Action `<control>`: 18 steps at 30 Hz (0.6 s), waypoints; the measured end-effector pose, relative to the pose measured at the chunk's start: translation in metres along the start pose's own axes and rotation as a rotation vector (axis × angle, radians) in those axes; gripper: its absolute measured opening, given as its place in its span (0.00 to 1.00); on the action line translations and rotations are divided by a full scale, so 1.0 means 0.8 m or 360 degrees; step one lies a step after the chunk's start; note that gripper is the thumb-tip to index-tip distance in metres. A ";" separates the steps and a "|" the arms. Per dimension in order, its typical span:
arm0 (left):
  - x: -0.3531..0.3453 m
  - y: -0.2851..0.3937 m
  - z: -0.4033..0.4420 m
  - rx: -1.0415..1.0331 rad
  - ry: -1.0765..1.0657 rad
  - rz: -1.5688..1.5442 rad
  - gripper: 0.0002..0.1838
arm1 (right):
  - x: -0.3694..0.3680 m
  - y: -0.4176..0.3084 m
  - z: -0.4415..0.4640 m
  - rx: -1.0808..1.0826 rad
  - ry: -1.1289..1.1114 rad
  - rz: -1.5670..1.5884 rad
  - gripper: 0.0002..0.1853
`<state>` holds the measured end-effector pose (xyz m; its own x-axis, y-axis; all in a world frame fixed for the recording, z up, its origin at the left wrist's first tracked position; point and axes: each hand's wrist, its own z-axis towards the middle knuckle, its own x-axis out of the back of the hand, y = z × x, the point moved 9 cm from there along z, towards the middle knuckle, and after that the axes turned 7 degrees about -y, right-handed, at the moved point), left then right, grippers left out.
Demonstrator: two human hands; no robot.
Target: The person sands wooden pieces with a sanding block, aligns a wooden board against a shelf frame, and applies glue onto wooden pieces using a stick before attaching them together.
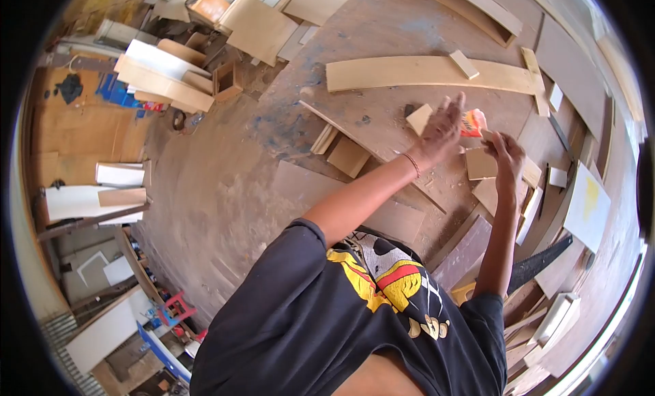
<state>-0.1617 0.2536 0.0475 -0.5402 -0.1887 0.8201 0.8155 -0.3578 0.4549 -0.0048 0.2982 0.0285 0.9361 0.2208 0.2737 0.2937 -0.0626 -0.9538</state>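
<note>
My left hand (442, 133) is held over the work surface with its fingers stretched out, and nothing shows in its grip. Just beyond its palm lies a red and orange packet (472, 122). To the right, my right hand (505, 152) pinches a small light wooden piece (486, 134) between thumb and fingers; its full shape is partly hidden. A thin pale strip shows between the two hands, and I cannot tell which it belongs to. Left of my left hand sits a small wooden block (419, 119). Below my right hand lies a square wood piece (480, 165).
A long curved plank (423, 73) with a small block (464, 64) on it lies ahead. A narrow strip (368, 150) runs diagonally beside my left forearm. A black handsaw-like blade (542, 263) is near my right elbow. Board offcuts (263, 31) are stacked at upper left.
</note>
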 end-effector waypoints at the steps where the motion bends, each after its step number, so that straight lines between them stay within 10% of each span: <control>1: 0.008 0.007 0.002 0.0088 -0.0015 -0.0071 0.51 | -0.004 -0.001 -0.008 -0.0041 -0.0045 0.0253 0.14; 5: 0.015 0.018 -0.008 0.0145 0.0050 -0.0058 0.47 | -0.005 -0.016 -0.044 -0.0071 -0.0038 0.0484 0.14; 9: 0.015 0.027 -0.019 0.0122 0.0014 -0.0171 0.40 | -0.003 -0.112 -0.088 0.0680 0.0306 -0.0853 0.06; 18: 0.059 0.053 -0.038 -0.0268 0.0152 -0.0203 0.17 | -0.028 -0.170 -0.123 0.1176 0.0148 -0.1245 0.07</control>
<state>-0.1587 0.2018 0.0950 -0.6604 -0.2153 0.7194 0.6976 -0.5305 0.4816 -0.0464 0.2063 0.1645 0.5599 -0.1323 0.8179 0.6562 0.6735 -0.3402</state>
